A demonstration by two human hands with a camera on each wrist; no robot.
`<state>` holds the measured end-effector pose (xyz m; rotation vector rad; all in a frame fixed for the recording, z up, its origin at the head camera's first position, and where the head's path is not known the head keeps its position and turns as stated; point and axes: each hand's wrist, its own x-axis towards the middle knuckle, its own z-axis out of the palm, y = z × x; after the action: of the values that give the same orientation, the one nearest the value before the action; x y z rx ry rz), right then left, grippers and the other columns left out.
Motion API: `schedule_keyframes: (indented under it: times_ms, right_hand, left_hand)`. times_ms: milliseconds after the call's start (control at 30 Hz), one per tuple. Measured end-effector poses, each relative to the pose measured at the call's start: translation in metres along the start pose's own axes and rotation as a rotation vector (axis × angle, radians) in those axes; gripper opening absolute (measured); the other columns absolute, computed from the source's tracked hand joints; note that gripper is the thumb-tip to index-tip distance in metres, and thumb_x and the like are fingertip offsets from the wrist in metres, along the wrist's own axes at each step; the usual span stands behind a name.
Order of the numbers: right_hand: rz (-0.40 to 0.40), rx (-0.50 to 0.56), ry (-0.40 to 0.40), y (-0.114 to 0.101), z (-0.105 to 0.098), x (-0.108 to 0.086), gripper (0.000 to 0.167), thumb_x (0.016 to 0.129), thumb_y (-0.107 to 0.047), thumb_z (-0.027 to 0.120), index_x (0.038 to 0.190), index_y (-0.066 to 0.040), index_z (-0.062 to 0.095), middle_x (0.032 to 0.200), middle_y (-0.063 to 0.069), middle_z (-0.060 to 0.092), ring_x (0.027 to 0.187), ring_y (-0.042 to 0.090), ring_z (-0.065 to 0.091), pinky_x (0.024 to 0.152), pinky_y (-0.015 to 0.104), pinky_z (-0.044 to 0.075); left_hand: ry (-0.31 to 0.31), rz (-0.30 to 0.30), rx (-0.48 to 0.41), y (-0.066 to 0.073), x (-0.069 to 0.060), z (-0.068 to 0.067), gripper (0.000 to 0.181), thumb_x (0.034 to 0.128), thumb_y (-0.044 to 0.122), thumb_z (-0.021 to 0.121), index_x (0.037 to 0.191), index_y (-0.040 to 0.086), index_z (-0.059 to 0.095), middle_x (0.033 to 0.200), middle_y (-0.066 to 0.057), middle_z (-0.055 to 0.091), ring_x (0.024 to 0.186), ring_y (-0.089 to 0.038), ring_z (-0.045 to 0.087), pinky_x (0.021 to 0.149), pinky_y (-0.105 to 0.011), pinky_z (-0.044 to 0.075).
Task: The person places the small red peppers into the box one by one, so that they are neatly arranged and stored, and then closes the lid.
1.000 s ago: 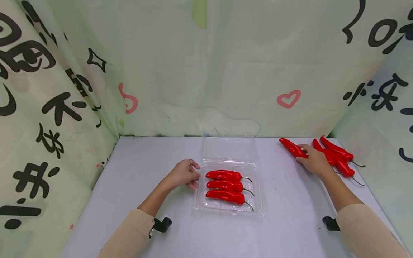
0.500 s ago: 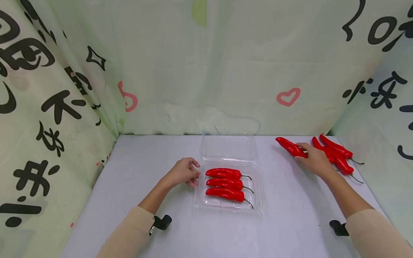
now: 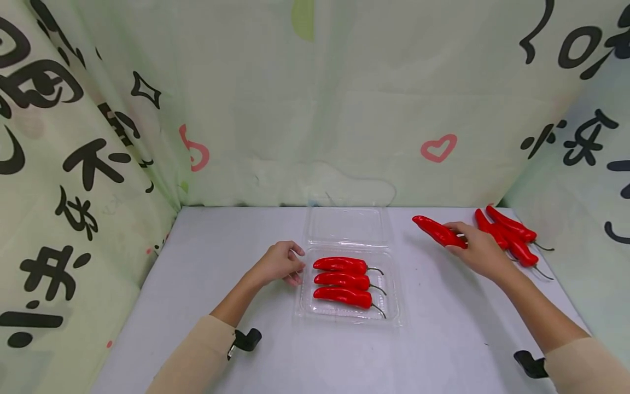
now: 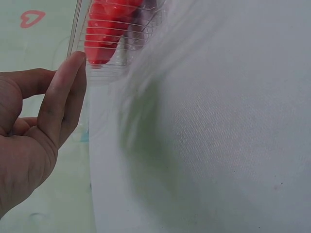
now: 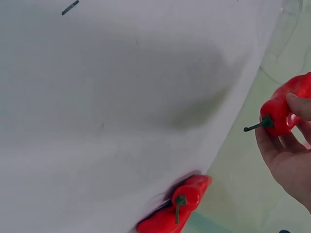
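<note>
My right hand (image 3: pixel 479 250) holds a red chili pepper (image 3: pixel 435 230) above the right part of the table, pinched between thumb and fingers near its stem end; the green stem shows in the right wrist view. My left hand (image 3: pixel 281 264) is at the left edge of a clear plastic box (image 3: pixel 394 314), its fingers loosely bent and a fingertip touching the rim in the left wrist view. Three red chili peppers (image 3: pixel 343 281) lie side by side in the box, stems to the right. The box's lid (image 3: pixel 349 225) is folded back behind it.
A small pile of red chili peppers (image 3: pixel 512 232) lies at the table's back right corner, just beyond my right hand. The white table (image 3: pixel 221 230) ends against a patterned pale green curtain (image 3: pixel 315 120) at the back and sides.
My right hand has lifted the chili pepper and carried it a little to the left, away from the pile. The left hand has stayed at the box.
</note>
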<state>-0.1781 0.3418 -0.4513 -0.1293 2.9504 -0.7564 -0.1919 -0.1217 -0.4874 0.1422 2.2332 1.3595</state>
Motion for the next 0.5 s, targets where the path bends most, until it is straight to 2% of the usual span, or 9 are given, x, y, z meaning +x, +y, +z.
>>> schedule_keyframes:
  times_ms: [267,500]
  right_hand:
    - [-0.053,0.026,-0.01,-0.019,-0.001,-0.012,0.075,0.083,-0.01,0.084,0.147,0.002,0.046,0.135,0.033,0.055,0.115,0.052,0.054,0.079,0.056,0.064]
    - [-0.096,0.036,-0.021,-0.039,-0.001,-0.021,0.071,0.085,-0.013,0.084,0.145,-0.002,0.049,0.132,0.03,0.06,0.114,0.049,0.059,0.077,0.052,0.065]
  left_hand:
    - [-0.024,0.008,-0.019,0.001,0.0,-0.001,0.029,0.0978,0.006,0.067,0.124,-0.003,0.058,0.09,-0.018,0.071,0.059,-0.02,0.072,0.059,-0.033,0.064]
    - [-0.02,-0.009,-0.012,0.002,-0.001,-0.001,0.031,0.0979,0.007,0.068,0.125,-0.003,0.058,0.091,-0.018,0.07,0.059,-0.02,0.072,0.059,-0.032,0.064]
